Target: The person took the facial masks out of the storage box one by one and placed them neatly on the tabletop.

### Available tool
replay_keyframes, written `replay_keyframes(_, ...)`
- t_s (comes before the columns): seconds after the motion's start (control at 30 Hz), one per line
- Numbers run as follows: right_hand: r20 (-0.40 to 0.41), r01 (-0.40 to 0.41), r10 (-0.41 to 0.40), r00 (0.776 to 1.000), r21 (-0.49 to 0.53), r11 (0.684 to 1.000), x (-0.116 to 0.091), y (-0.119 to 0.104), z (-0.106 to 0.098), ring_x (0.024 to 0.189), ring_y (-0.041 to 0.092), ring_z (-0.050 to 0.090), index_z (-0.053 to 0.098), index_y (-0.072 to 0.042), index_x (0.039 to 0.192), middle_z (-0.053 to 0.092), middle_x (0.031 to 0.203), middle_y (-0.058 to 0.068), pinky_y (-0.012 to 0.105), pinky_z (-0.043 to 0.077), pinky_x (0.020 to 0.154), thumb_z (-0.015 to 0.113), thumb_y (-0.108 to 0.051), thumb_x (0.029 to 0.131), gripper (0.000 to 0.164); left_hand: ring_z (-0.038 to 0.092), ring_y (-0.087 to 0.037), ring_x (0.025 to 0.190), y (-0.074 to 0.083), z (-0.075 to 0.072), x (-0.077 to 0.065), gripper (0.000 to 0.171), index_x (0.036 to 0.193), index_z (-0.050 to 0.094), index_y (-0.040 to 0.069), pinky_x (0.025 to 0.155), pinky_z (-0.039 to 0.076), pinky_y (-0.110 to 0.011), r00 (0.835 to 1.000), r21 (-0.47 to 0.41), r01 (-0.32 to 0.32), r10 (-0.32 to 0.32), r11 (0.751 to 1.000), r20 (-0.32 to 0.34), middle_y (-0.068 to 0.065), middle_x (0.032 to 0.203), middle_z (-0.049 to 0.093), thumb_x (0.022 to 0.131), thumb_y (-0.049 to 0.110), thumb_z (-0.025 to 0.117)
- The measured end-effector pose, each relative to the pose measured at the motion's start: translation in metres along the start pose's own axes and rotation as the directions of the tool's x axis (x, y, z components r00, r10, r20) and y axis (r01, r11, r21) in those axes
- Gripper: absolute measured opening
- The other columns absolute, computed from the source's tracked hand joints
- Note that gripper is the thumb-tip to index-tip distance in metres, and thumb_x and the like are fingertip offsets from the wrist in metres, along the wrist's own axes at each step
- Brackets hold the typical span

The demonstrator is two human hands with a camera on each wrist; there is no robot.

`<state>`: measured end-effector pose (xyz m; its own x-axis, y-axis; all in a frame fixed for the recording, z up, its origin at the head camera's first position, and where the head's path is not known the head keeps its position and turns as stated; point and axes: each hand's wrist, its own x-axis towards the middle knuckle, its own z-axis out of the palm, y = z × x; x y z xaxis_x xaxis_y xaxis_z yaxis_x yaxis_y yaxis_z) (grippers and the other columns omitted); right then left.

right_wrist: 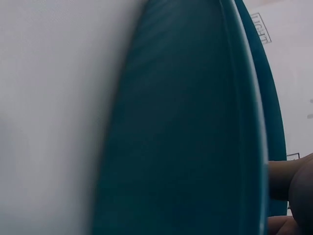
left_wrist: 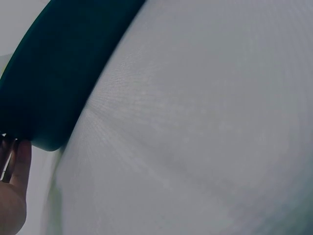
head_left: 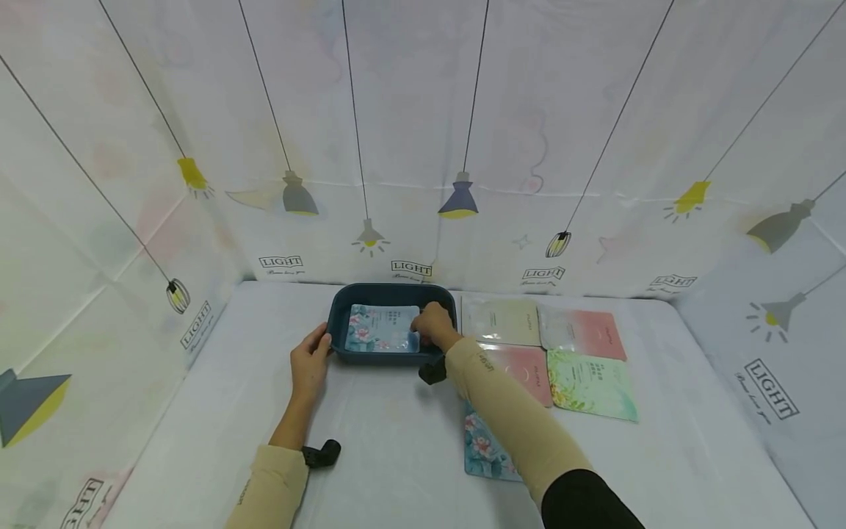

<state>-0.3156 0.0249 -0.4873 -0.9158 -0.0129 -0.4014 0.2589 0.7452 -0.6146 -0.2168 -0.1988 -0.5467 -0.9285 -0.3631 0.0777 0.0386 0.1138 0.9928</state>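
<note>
A dark teal plastic basin [head_left: 390, 359] stands on the white-covered table near the back wall. Flat inside it is a blue packet with pink flowers [head_left: 380, 329], which looks like a face mask sachet. My left hand [head_left: 309, 367] touches the basin's left end from outside, and its fingertips show against the wall in the left wrist view. Over the basin's right end reaches my right hand [head_left: 436, 325], curled fingers pinching the packet's right edge. In the right wrist view the basin's wall hides most of that hand.
Right of the basin lie a beige packet [head_left: 509, 321], a pink-and-clear one [head_left: 591, 334], a pink one [head_left: 525, 371] and a green floral one [head_left: 591, 382]. Another blue floral packet [head_left: 485, 448] is partly under my right forearm. Lamp-printed cloth [head_left: 396, 110] hangs behind.
</note>
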Motion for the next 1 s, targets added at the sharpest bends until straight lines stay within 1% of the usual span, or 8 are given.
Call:
replay_keyframes(0.13, -0.006, 0.011, -0.011, 1.0, 0.021, 1.0, -0.001, 0.0, 0.006, 0.071, 0.025, 0.069, 0.068, 0.004, 0.102, 0.065, 0.075, 0.01, 0.024, 0.048, 0.049, 0.07, -0.009, 0.086, 0.021, 0.057, -0.029, 0.122, -0.001, -0.001, -0.001, 0.04, 0.137, 0.052, -0.002, 0.082, 0.052, -0.007, 1.0, -0.005, 0.006, -0.006, 1.0, 0.007, -0.019, 0.14, 0.055, 0.102, 0.017, 0.051)
replay_keyframes(0.3, -0.032, -0.016, 0.018, 0.999, 0.049, 0.999, 0.003, 0.002, 0.013, 0.063, 0.021, 0.063, 0.069, 0.002, 0.098, 0.058, 0.066, 0.006, 0.024, 0.044, 0.046, 0.07, -0.008, 0.085, 0.017, 0.056, -0.029, 0.123, -0.002, -0.001, -0.001, 0.041, 0.138, 0.051, -0.001, 0.08, 0.051, -0.005, 1.0, -0.01, 0.009, -0.009, 1.0, 0.02, -0.019, 0.14, 0.054, 0.102, 0.018, 0.05)
replay_keyframes(0.43, -0.04, -0.021, 0.025, 0.999, 0.092, 0.996, 0.003, 0.0, 0.012, 0.057, 0.018, 0.058, 0.069, 0.002, 0.093, 0.057, 0.062, 0.005, 0.025, 0.042, 0.045, 0.069, -0.007, 0.085, 0.013, 0.057, -0.028, 0.121, -0.002, -0.001, 0.0, 0.04, 0.138, 0.052, -0.001, 0.079, 0.052, -0.005, 1.0, -0.009, 0.009, -0.009, 1.0, 0.02, -0.019, 0.14, 0.055, 0.102, 0.018, 0.05)
replay_keyframes(0.5, -0.043, -0.025, 0.031, 0.999, 0.125, 0.992, 0.001, -0.002, 0.01, 0.055, 0.018, 0.057, 0.068, 0.003, 0.094, 0.057, 0.062, 0.005, 0.025, 0.043, 0.045, 0.069, -0.006, 0.084, 0.013, 0.057, -0.028, 0.121, -0.001, -0.001, 0.001, 0.041, 0.138, 0.052, -0.001, 0.079, 0.051, -0.005, 1.0, -0.009, 0.008, -0.008, 1.0, 0.018, -0.018, 0.139, 0.056, 0.102, 0.019, 0.05)
replay_keyframes(0.63, -0.034, -0.033, 0.039, 0.999, 0.176, 0.984, -0.001, -0.005, 0.007, 0.053, 0.016, 0.055, 0.067, 0.005, 0.099, 0.057, 0.061, 0.005, 0.024, 0.043, 0.045, 0.068, -0.004, 0.085, 0.017, 0.057, -0.029, 0.12, 0.0, -0.001, 0.001, 0.041, 0.138, 0.052, -0.001, 0.078, 0.051, -0.004, 1.0, -0.005, 0.007, -0.007, 1.0, 0.014, -0.018, 0.139, 0.055, 0.102, 0.019, 0.05)
replay_keyframes(0.83, -0.024, -0.033, 0.039, 0.999, 0.204, 0.979, -0.002, -0.007, 0.008, 0.05, 0.014, 0.052, 0.066, 0.006, 0.103, 0.056, 0.062, 0.005, 0.023, 0.042, 0.044, 0.068, -0.003, 0.086, 0.019, 0.057, -0.03, 0.122, 0.0, 0.0, 0.0, 0.041, 0.138, 0.051, 0.0, 0.078, 0.05, -0.003, 1.0, -0.004, 0.018, -0.018, 1.0, 0.012, -0.018, 0.14, 0.055, 0.103, 0.019, 0.05)
replay_keyframes(0.93, -0.034, -0.029, 0.037, 0.999, 0.211, 0.977, -0.002, -0.006, 0.009, 0.052, 0.015, 0.054, 0.066, 0.006, 0.105, 0.059, 0.067, 0.006, 0.023, 0.044, 0.046, 0.068, -0.003, 0.086, 0.021, 0.056, -0.03, 0.122, -0.001, 0.0, 0.0, 0.041, 0.139, 0.051, 0.0, 0.079, 0.05, -0.003, 1.0, -0.007, 0.018, -0.018, 1.0, 0.016, -0.017, 0.141, 0.054, 0.103, 0.019, 0.05)
replay_keyframes(1.0, -0.044, -0.027, 0.037, 0.998, 0.209, 0.977, -0.001, -0.005, 0.01, 0.055, 0.015, 0.057, 0.066, 0.006, 0.106, 0.063, 0.073, 0.008, 0.024, 0.048, 0.049, 0.069, -0.004, 0.086, 0.022, 0.056, -0.03, 0.122, -0.001, 0.0, 0.0, 0.041, 0.139, 0.051, 0.0, 0.079, 0.05, -0.003, 1.0, -0.008, 0.013, -0.013, 1.0, 0.017, -0.018, 0.141, 0.054, 0.103, 0.019, 0.05)
